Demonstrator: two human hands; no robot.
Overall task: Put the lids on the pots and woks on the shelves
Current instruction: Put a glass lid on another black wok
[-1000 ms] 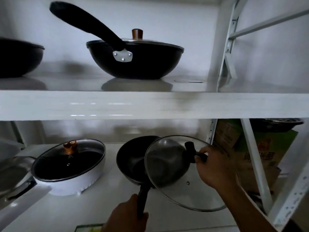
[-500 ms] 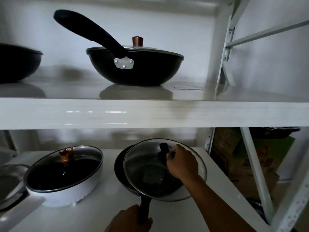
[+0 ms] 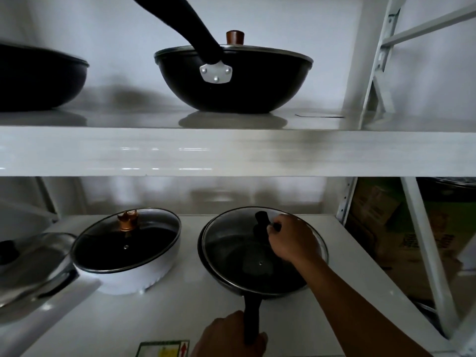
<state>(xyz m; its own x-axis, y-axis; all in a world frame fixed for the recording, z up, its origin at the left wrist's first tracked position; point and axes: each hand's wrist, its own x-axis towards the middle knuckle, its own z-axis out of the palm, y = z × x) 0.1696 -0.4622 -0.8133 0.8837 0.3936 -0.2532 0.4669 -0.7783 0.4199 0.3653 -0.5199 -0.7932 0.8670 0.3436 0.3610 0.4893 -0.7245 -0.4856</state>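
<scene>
Seating: the glass lid (image 3: 239,251) now lies over the pan (image 3: 206,256) near the lower shelf's (image 3: 342,253) right edge; a second ago I held it tilted off to the right, and half a second ago it was only partly across.
Fit: its steel rim looks close to the pan's rim all round, shifted slightly right, so I judge it nearly settled, not certainly seated.
Meaning: this pan is almost done; release is what remains here.
Right hand (image 3: 291,240): fingers pinched round the black knob (image 3: 261,222), wrist resting over the lid's right side.
Left hand (image 3: 229,336): clenched round the pan handle (image 3: 251,320) at the shelf's front edge, steadying it.
White pot (image 3: 134,274): left of the pan, lidded.
Far left: another lidded pan (image 3: 31,269), partly cut off.
Upper shelf (image 3: 231,150): wok (image 3: 234,78) with lid on; a second dark wok (image 3: 38,78) at the left edge, and I cannot tell whether it is covered.
</scene>
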